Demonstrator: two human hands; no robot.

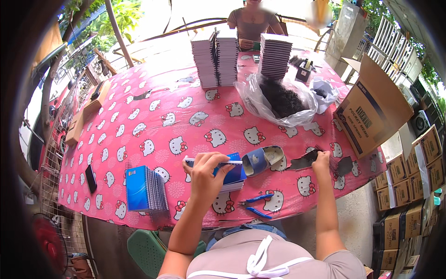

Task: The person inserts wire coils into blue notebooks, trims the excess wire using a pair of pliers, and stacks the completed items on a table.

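Note:
My left hand (206, 169) grips a small notebook (189, 161), held edge-up with its white pages showing. Beneath it is a short stack of blue-covered notebooks (236, 174). My right hand (321, 160) has its fingers pinched together at the table's right side, beside some loose black spiral coils (333, 166); what they pinch is too small to make out. Between the hands lies a blue slide sandal (254, 162). Blue-handled cutting pliers (256, 199) rest near the front edge. To the left stands a stack of spiral-bound blue notebooks (145, 188).
Tall notebook stacks (206, 60) stand at the back, where another person (254, 25) sits. A plastic bag (251, 100) holds a mass of black coils (281, 100). An open carton (371, 111) stands at the right edge. A phone (91, 178) lies far left.

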